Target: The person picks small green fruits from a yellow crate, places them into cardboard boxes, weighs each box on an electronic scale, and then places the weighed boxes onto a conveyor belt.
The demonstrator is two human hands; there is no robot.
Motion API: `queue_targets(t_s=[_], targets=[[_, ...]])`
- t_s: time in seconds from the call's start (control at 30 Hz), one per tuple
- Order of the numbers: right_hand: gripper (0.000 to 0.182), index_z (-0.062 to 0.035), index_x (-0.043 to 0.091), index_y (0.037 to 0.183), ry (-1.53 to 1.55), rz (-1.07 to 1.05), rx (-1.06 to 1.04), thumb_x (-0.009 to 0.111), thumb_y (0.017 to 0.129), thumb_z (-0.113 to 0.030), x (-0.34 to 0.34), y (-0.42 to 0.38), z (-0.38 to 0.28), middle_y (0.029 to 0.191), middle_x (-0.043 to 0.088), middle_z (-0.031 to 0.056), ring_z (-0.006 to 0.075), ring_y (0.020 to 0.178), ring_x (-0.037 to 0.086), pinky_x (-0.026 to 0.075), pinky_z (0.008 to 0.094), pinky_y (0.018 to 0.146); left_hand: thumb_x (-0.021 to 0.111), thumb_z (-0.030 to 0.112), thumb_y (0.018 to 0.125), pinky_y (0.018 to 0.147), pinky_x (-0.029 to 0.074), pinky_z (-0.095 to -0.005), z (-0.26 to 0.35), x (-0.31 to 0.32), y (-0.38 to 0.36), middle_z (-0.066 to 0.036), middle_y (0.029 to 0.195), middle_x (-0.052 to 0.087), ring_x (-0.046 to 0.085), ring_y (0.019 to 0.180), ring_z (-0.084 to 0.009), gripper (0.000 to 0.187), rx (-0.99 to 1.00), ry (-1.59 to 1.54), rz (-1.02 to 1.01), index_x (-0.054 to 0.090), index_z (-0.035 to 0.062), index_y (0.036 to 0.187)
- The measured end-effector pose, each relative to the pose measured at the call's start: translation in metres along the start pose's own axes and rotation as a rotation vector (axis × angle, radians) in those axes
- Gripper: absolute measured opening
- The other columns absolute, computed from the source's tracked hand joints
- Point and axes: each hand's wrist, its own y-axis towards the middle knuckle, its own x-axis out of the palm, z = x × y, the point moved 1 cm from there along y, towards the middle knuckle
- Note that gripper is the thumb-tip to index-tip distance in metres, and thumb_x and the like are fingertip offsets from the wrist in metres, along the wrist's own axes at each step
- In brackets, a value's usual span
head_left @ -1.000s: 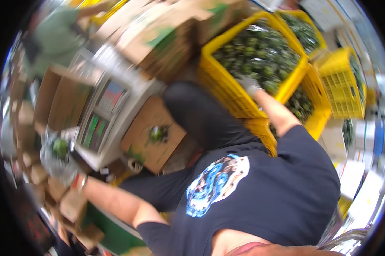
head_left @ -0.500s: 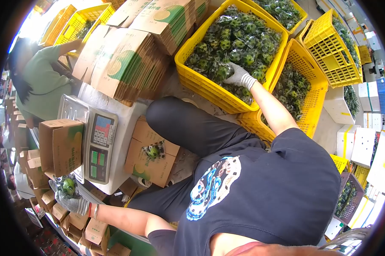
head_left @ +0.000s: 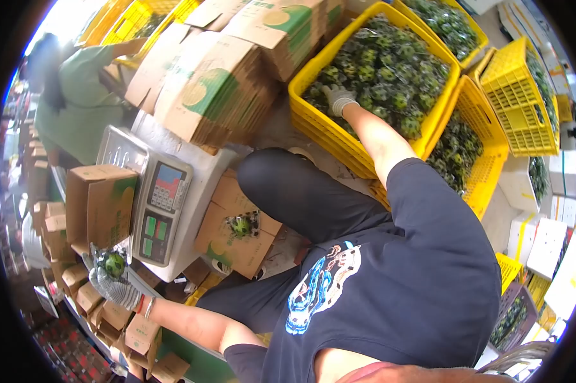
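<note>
The left hand (head_left: 117,286), in a striped grey glove, is cupped around a clear bag of green fruit (head_left: 112,263), which is held in the curled fingers just beside the lower end of an open carton (head_left: 104,205). Over to the other side — the right hand (head_left: 339,99), gloved too, is laid among many bagged fruits (head_left: 390,70) in a large yellow crate (head_left: 306,119), near its left wall. The fingers are partly lost against the dark bags, so whether anything is pinched there cannot be told.

The carton is stood upright next to the keypad and green displays of a scale (head_left: 163,198), which is set on a pale tabletop (head_left: 202,182). Past the scale, flattened cardboard boxes (head_left: 202,86) are piled in thick stacks. Between the tabletop and the bent knee, another bagged fruit (head_left: 242,225) is seen lying on a brown box (head_left: 234,252). More yellow crates (head_left: 521,96) are ranged on the right, filled with dark green produce — and at the upper left, a yellow crate's edge is being reached by a person in a green shirt (head_left: 83,102).
</note>
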Motion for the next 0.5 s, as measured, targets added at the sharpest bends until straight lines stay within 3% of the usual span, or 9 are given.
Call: queue_targets(t_s=[0.07,0.17,0.23,0.27,0.3,0.33,0.37,0.43,0.5], targets=[[0.070,-0.0143,0.036,0.138,-0.016,0.144,-0.012,0.067,0.075,-0.019,0.010,0.006,-0.003,0.134,0.044,0.0191,0.0341,0.121,0.046,0.041,0.0438,0.098,0.047,0.012,0.085,0.090,0.048,-0.0392,0.002,-0.002,-0.001,-0.020,0.125,0.048,0.054,0.108,-0.0288,0.029,-0.011,0.014,0.038,0.050,-0.0074,0.107],[0.076,-0.0122,0.040,0.135,0.236,0.060,-0.039,0.074,0.068,-0.025,-0.002,-0.001,0.010,0.130,0.049,0.0179,0.0318,0.120,0.048,0.041,0.0387,0.097,0.056,-0.002,0.080,0.086,0.049,-0.0378,0.002,0.001,0.003,-0.015,0.100,0.057,0.058,0.099,-0.0293,0.009,-0.395,-0.778,0.202,0.055,-0.0020,0.089],[0.078,-0.0099,0.043,0.132,0.456,0.277,-0.101,0.076,0.063,-0.027,0.007,-0.017,0.033,0.130,0.049,0.0182,0.0316,0.119,0.048,0.041,0.0369,0.097,0.054,0.004,0.083,0.083,0.051,-0.0354,0.010,-0.001,0.006,-0.014,0.098,0.058,0.060,0.093,-0.0256,0.009,-0.426,-0.818,0.110,0.055,-0.0037,0.087],[0.077,-0.0063,0.044,0.130,0.547,0.455,-0.122,0.075,0.062,-0.026,0.016,-0.022,0.045,0.127,0.052,0.0171,0.0303,0.117,0.049,0.041,0.0353,0.096,0.052,0.006,0.084,0.079,0.051,-0.0343,0.000,-0.002,0.004,-0.014,0.097,0.059,0.060,0.090,-0.0230,0.010,-0.170,-0.489,0.083,0.055,-0.0035,0.086],[0.073,-0.0029,0.043,0.128,0.711,0.506,-0.167,0.073,0.063,-0.022,0.005,-0.044,0.045,0.124,0.053,0.0161,0.0280,0.113,0.051,0.041,0.0349,0.096,0.051,0.006,0.084,0.079,0.052,-0.0349,-0.012,-0.004,-0.001,-0.015,0.103,0.057,0.060,0.090,-0.0228,0.010,-0.171,-0.443,0.093,0.055,-0.0028,0.085],[0.070,-0.0015,0.044,0.125,0.706,0.611,-0.303,0.071,0.064,-0.020,-0.008,-0.054,0.040,0.120,0.053,0.0149,0.0268,0.109,0.052,0.040,0.0358,0.096,0.050,0.007,0.084,0.079,0.052,-0.0356,-0.023,-0.007,-0.006,-0.016,0.109,0.056,0.060,0.090,-0.0226,0.010,-0.174,-0.397,0.102,0.055,-0.0021,0.084],[0.063,-0.0021,0.044,0.123,0.703,0.688,-0.476,0.067,0.066,-0.013,-0.035,-0.082,0.023,0.118,0.053,0.0145,0.0245,0.106,0.053,0.041,0.0363,0.095,0.049,0.006,0.084,0.083,0.051,-0.0380,-0.021,-0.007,-0.009,-0.019,0.123,0.052,0.060,0.093,-0.0248,0.009,-0.392,-0.671,0.178,0.054,-0.0009,0.083],[0.059,-0.0027,0.042,0.123,1.092,0.404,-0.865,0.062,0.067,-0.004,-0.096,-0.142,-0.047,0.117,0.052,0.0135,0.0216,0.108,0.053,0.043,0.0352,0.094,0.049,0.006,0.084,0.080,0.052,-0.0363,-0.013,-0.010,-0.008,-0.019,0.126,0.050,0.060,0.092,-0.0240,0.008,-0.468,-0.691,0.167,0.054,-0.0008,0.084],[0.060,-0.0024,0.042,0.124,0.998,0.467,-1.183,0.055,0.066,0.011,-0.150,-0.204,-0.130,0.116,0.052,0.0112,0.0183,0.103,0.055,0.045,0.0304,0.090,0.049,0.005,0.083,0.079,0.052,-0.0341,-0.020,-0.005,-0.008,-0.019,0.127,0.050,0.060,0.091,-0.0227,0.007,-0.431,-0.806,0.161,0.054,-0.0004,0.083]])
